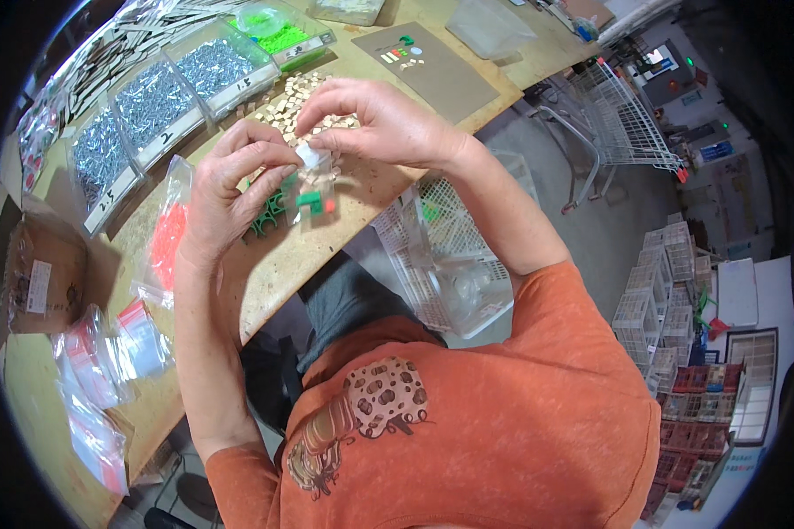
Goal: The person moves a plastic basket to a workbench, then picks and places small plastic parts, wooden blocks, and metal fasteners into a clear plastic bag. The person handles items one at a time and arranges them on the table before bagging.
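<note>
Both hands meet over the worktable around a small clear plastic bag with a white patch near its top. Small green and red pieces and some pale bits show through its film. The fingers of my left hand pinch the bag's upper left edge. My right hand is curled over the top right, thumb and fingers closed on the same bag. Behind them lies a spread of small wooden blocks, partly hidden by my hands. Green plastic pieces lie just under the left fingers. Beside my left wrist is a clear bag of orange-red pieces.
Clear bins of metal screws or nails line the back left, with a bin of bright green parts. A cardboard sheet carries small pieces. Zip bags and a cardboard box sit left. Below the edge stands a white crate.
</note>
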`<state>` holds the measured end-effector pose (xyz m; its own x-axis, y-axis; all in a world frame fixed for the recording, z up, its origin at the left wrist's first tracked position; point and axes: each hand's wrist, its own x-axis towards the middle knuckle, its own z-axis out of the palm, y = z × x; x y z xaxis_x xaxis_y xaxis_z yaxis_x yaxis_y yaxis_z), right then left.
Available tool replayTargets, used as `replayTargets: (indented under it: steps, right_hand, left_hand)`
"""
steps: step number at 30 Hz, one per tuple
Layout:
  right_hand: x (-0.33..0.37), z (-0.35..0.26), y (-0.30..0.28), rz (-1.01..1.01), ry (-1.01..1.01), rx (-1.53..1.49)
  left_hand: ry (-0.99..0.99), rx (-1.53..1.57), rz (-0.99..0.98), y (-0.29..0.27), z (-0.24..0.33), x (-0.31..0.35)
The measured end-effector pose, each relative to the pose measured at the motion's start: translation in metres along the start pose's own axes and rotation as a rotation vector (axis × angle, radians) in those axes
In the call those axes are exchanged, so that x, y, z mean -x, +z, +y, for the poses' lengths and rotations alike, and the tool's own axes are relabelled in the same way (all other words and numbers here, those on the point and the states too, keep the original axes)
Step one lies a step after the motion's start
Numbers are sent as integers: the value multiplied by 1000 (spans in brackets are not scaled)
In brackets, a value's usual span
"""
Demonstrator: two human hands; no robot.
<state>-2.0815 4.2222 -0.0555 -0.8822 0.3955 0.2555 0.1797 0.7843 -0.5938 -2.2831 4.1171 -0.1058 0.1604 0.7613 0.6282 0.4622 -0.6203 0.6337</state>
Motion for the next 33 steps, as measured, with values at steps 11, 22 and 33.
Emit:
replayTargets:
  steps: [11, 22, 33]
  right_hand:
    - [-4, 12, 14, 43, 37, -269]
    - [-8, 15, 21, -83, -19, 40]
    - [-36, 39, 17, -271, 151, -820]
  left_hand:
    - [-95, -37, 112, 2, -11, -1]
    - [-34, -112, -44, 7, 0, -2]
    - [-58, -276, 38, -6, 11, -6]
